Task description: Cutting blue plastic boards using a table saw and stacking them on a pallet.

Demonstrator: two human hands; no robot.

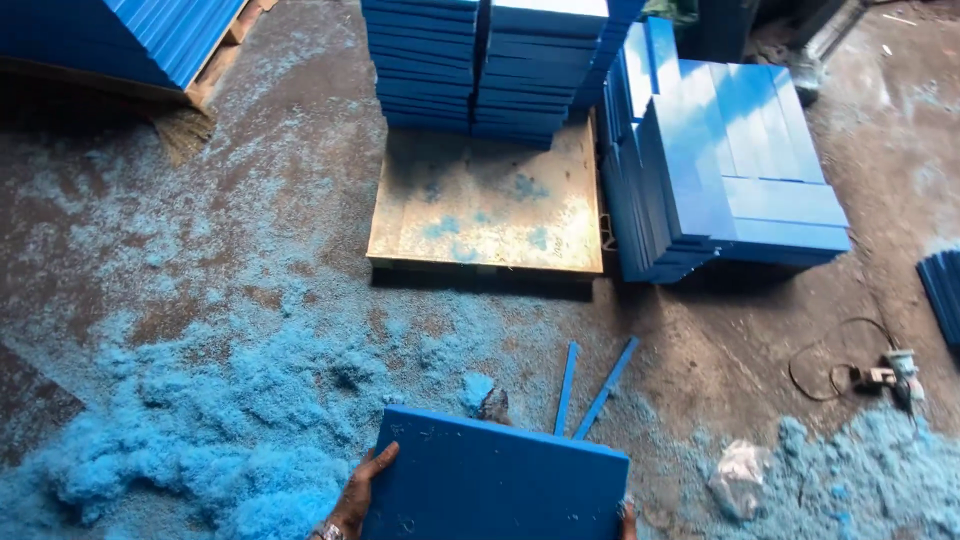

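Blue board (500,480) in hand: rigid plastic, smooth, matt with a faint sheen; stacked boards (730,170) alike, their top faces glossier where they catch the light. Pallet top (485,205): worn wood sheet, yellowish, dusted blue. Floor (720,350): rough, dull concrete under fluffy pale-blue plastic shavings (230,430).

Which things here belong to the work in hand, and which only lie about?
In hand:
- blue board, held by left hand and right hand
- stacked blue boards
- pallet

Lying about:
- blue shavings
- two thin blue strips
- corded power tool
- crumpled plastic bag
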